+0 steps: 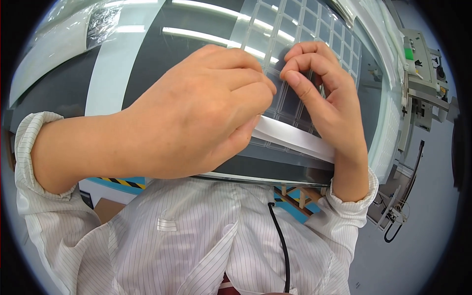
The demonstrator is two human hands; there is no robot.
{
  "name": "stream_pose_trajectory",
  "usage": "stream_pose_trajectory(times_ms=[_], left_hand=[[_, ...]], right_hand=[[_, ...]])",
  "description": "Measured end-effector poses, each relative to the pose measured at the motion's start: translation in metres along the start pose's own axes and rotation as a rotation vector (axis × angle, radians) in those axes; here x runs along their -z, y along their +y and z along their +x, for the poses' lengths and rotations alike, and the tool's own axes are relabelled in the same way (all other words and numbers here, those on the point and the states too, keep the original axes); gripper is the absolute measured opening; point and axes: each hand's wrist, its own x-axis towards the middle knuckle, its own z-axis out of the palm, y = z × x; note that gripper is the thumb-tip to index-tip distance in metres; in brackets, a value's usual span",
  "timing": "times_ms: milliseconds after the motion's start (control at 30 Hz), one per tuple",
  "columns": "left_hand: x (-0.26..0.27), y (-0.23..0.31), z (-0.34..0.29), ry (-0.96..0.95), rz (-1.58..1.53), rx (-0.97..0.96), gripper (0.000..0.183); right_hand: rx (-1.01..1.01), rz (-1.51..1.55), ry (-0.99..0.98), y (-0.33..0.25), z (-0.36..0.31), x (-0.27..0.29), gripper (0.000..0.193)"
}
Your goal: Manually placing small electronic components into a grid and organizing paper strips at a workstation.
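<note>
My left hand (211,105) is closed, its knuckles toward me, over a clear plastic tray (307,22) divided into rectangular compartments. From under its curled lower fingers comes a white strip (295,136), smooth and slightly bent, which runs right to my right wrist. The strip's left end is hidden by the left hand. To the right, my right hand (327,88) is held above the tray with fingers bent and the thumb tip against the index finger. Whatever sits in that pinch is too small or hidden to make out.
Beneath the tray is a dark glossy tabletop (167,54) with light bands and lamp reflections. Crumpled clear film (103,22) lies at the far left. Grey machinery (420,73) stands beyond the table's right side. A black cord (280,236) hangs down my striped coat.
</note>
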Motion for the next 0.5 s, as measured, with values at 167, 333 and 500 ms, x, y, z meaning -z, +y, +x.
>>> stream_pose_trajectory(times_ms=[167,333,500], left_hand=[[-0.001,0.002,-0.001,-0.001,0.012,0.007,0.013],[-0.003,0.001,0.003,-0.017,0.002,0.005,0.013],[-0.003,-0.002,0.006,0.097,-0.025,0.005,0.012]], right_hand=[[-0.069,0.028,0.004,-0.005,0.000,-0.004,0.011],[0.190,-0.319,0.139,0.007,0.001,-0.013,0.011],[0.063,-0.399,0.199,-0.002,0.001,-0.012,0.014]])
